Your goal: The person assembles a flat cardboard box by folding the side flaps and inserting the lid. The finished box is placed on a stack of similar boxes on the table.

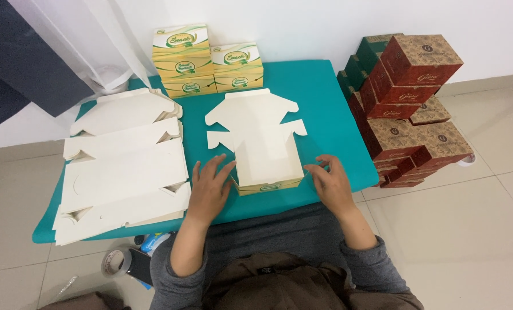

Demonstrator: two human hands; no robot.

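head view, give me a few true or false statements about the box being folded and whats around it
1. Both hands touch the half-folded box: the left hand at its left side, the right hand at its right. True.
2. The table is red. False: it is teal.
3. A stack of flat blanks lies to the left of the box. True.
4. The finished yellow boxes stand on the floor. False: they stand at the table's far edge.
5. The red-brown boxes are piled on the right. True.
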